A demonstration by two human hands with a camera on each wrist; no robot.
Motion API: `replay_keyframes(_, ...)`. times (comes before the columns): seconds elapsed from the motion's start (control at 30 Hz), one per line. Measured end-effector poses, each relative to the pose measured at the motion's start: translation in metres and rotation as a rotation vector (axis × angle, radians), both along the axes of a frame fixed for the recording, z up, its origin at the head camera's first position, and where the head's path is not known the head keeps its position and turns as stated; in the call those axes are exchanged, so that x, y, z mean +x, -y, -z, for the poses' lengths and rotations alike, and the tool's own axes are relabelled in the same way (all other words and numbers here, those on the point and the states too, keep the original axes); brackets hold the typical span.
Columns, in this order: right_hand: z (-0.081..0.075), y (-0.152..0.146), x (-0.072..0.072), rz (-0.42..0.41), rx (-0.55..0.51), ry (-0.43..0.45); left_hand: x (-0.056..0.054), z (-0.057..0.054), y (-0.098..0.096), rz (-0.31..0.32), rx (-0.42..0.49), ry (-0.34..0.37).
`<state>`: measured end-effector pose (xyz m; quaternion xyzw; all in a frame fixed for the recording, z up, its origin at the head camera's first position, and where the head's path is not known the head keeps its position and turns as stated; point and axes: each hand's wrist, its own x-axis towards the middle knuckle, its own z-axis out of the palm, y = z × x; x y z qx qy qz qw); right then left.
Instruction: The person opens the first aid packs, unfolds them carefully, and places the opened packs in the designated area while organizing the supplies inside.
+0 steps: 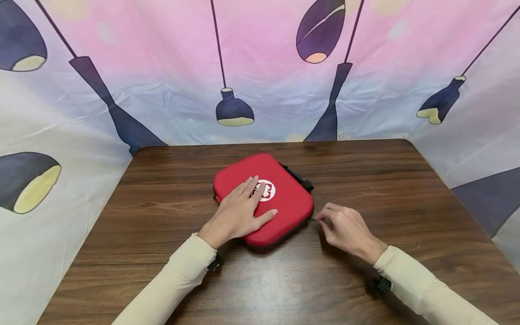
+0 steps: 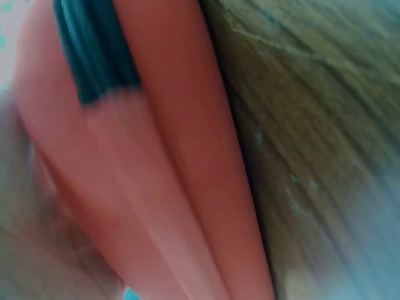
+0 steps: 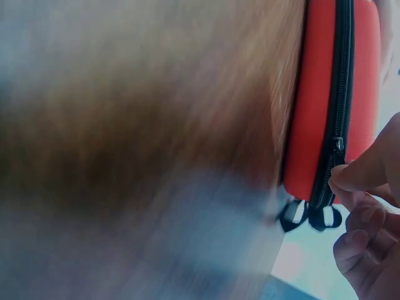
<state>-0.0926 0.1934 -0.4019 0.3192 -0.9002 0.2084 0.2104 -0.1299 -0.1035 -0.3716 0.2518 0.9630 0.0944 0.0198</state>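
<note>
A red zip-up case (image 1: 286, 198) with a round white emblem (image 1: 267, 191) lies flat on the table, turned at an angle. My left hand (image 1: 237, 214) rests on its lid with fingers spread, partly covering the emblem. At the case's right corner, my right hand (image 1: 345, 228) pinches a zipper pull (image 3: 338, 147) between thumb and forefinger. The black zipper (image 3: 343, 75) runs along the case's side in the right wrist view. In the left wrist view the case's red side (image 2: 187, 112) fills much of the picture, with a dark fabric strip (image 2: 100, 50) across it.
A black carry handle (image 1: 296, 176) sticks out from the case's far right side. The brown wood-grain table (image 1: 170, 189) extends around the case. Behind it hangs a cloth backdrop (image 1: 268, 72) printed with dark lamps.
</note>
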Motion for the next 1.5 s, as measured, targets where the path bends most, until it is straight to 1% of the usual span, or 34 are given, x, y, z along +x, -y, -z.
replay_keyframes(0.13,0.000,-0.006,-0.014,0.046,-0.008,0.010,0.004,-0.001,0.003,-0.001,0.018,0.006)
replay_keyframes(0.3,-0.001,-0.013,-0.033,0.083,-0.011,0.004,0.009,-0.001,0.003,-0.008,0.033,0.018)
replay_keyframes(0.5,-0.006,-0.006,-0.060,0.095,0.020,-0.003,0.014,-0.002,0.006,-0.024,0.015,0.001)
replay_keyframes(0.73,-0.007,0.004,-0.092,0.109,0.059,0.011,0.013,-0.001,0.005,-0.014,0.008,-0.005)
replay_keyframes(0.87,-0.008,0.010,-0.107,0.129,0.074,0.049,0.009,0.002,0.003,-0.022,0.023,-0.010)
replay_keyframes(0.97,-0.009,0.011,-0.115,0.146,0.069,0.085,0.006,0.004,0.002,-0.037,0.034,-0.008)
replay_keyframes(1.07,-0.011,0.010,-0.117,0.161,0.065,0.106,0.004,0.006,0.000,-0.043,0.043,-0.004)
replay_keyframes(1.17,-0.011,0.007,-0.114,0.163,0.070,0.110,0.003,0.007,-0.002,-0.046,0.051,-0.005)
replay_keyframes(1.33,-0.008,0.005,-0.103,0.144,0.082,0.096,0.002,0.008,-0.002,-0.048,0.041,-0.009)
replay_keyframes(1.5,-0.006,0.003,-0.088,0.117,0.079,0.105,0.003,0.010,-0.001,-0.058,0.031,0.001)
